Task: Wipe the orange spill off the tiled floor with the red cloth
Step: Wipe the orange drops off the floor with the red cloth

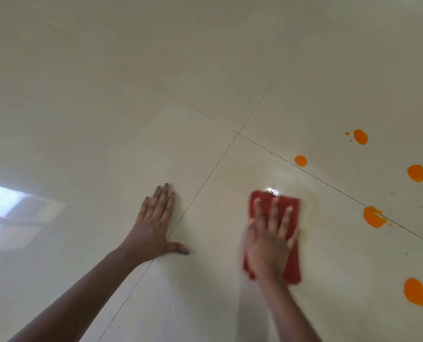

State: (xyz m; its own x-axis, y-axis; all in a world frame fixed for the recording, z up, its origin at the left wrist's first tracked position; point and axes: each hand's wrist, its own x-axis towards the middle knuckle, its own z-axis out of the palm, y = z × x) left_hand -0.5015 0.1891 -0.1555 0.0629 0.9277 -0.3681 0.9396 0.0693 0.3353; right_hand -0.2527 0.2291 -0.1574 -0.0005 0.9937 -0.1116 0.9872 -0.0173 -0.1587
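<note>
Low in the frame, the right hand (269, 243) lies flat and open on the red cloth (274, 236), while the left hand (153, 227), also open, braces on the floor (156, 70). The cloth looks soft and light, best pressed through the palm. Orange drops (373, 217) remain at right, toward the far edge.

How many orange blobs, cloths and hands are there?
Big orange blobs: 5
Red cloth: 1
Hands: 2, left hand, right hand
Total: 8, not counting tiny specks.
</note>
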